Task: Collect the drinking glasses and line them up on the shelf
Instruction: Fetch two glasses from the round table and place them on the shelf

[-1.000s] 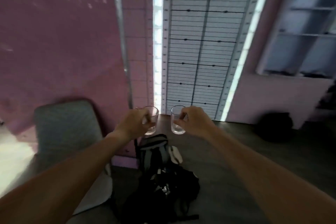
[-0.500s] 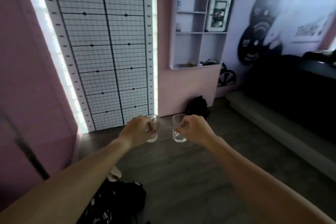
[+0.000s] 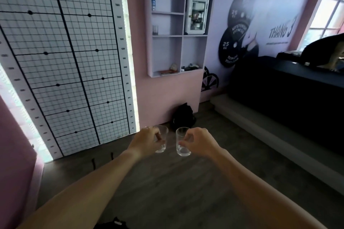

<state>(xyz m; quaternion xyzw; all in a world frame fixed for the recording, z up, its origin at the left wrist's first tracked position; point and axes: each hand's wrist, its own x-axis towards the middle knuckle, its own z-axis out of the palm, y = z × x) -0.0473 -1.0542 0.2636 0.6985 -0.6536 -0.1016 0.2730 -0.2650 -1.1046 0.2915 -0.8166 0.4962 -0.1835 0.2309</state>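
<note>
I hold two clear drinking glasses out in front of me at waist height, both upright and a little apart. My left hand (image 3: pixel 147 141) grips the left glass (image 3: pixel 162 142) from its left side. My right hand (image 3: pixel 200 142) grips the right glass (image 3: pixel 181 144) from its right side. Ahead on the pink wall hangs a lilac shelf unit (image 3: pixel 183 35) with several open compartments. One small glass (image 3: pixel 155 29) stands on its middle left shelf.
A black backpack (image 3: pixel 183 117) lies on the floor under the shelf unit. A grid height chart (image 3: pixel 65 57) covers the wall at left. A long dark counter (image 3: pixel 290 95) with a low step runs along the right. Small items lie on the bottom shelf.
My view has swung to the right, from the pink wall and the bags on the floor to the shelf unit and counter. Both hands keep the glasses side by side.
</note>
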